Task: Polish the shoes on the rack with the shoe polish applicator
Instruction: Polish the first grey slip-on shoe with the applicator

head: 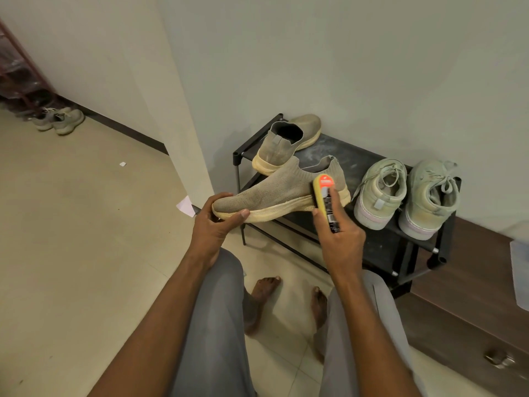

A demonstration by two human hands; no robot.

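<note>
My left hand (213, 224) grips the toe of a beige knit slip-on shoe (274, 193), holding it on its side in front of the rack. My right hand (339, 239) holds the shoe polish applicator (327, 200), a dark bottle with a yellow sponge head and orange label. The sponge head presses against the shoe's side near the heel. The matching slip-on (286, 141) stands on the black shoe rack (349, 153) at its left end. A pair of pale green lace-up sneakers (406, 196) sits on the rack's right end.
The rack stands against a pale wall beside a wall corner. A brown wooden cabinet (472, 296) is to its right. My knees and bare feet are below the hands. Another pair of grey shoes (58, 120) lies far left by a red rack. Paper scraps lie on the tiled floor.
</note>
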